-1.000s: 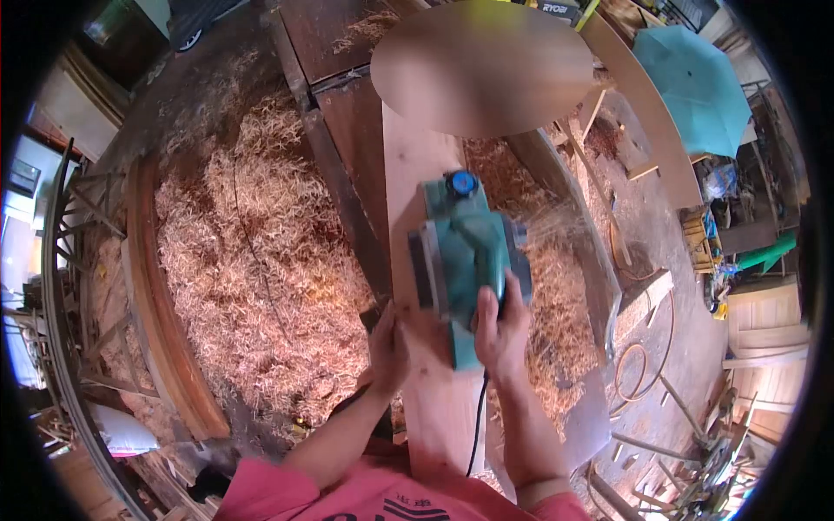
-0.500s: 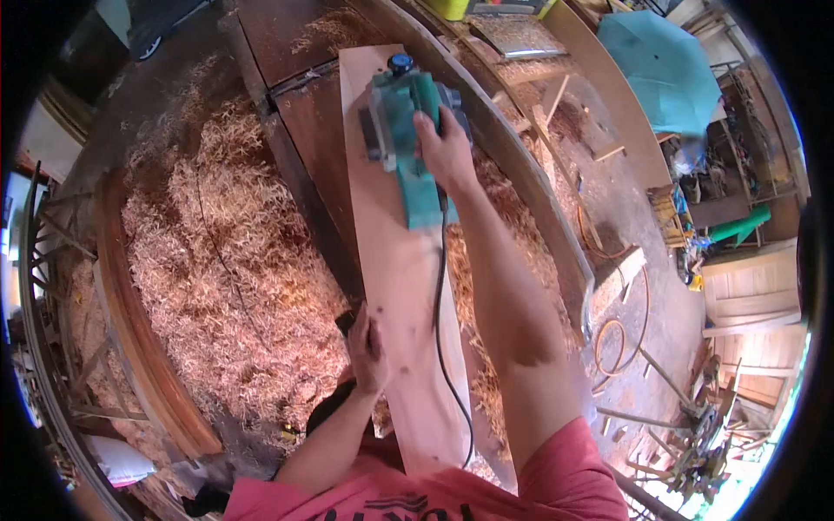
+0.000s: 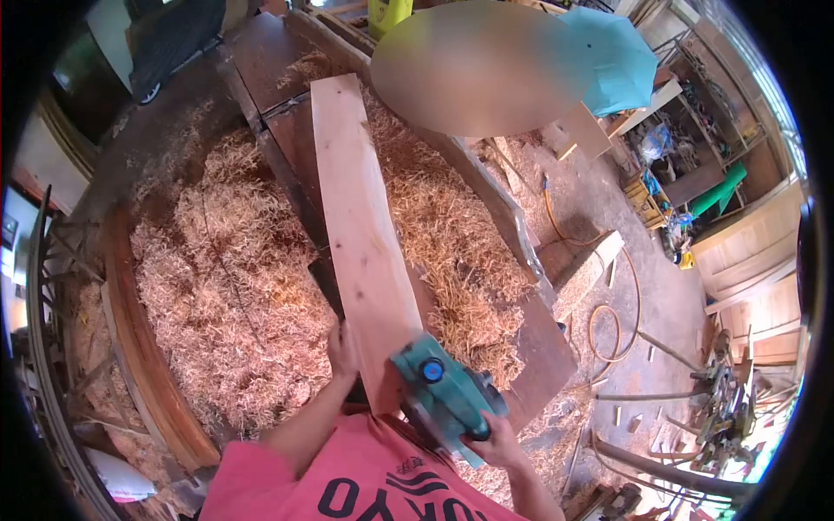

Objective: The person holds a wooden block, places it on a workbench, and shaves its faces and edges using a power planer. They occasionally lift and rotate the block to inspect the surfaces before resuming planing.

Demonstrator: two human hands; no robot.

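Note:
A long pale wooden board (image 3: 360, 208) with several dark knots lies lengthwise on a brown bench. My right hand (image 3: 497, 441) is wrapped round the rear handle of a green electric planer (image 3: 447, 391) with a blue knob. The planer sits turned at an angle over the near end of the board, close to my shirt, and overhangs its right edge. My left hand (image 3: 343, 349) grips the board's left edge near this end; its fingertips are partly hidden. The planer's underside is out of sight.
Curly wood shavings (image 3: 230, 286) are heaped left of the board, and more shavings (image 3: 465, 286) lie to its right. An orange hose (image 3: 638, 304) coils on the floor at right. A teal umbrella (image 3: 612, 61) stands at the back. A blurred oval covers part of the far side.
The planer has come back from the far end of the board to the near end, turning on the way. My left hand stays by the board's left edge. The view has shifted.

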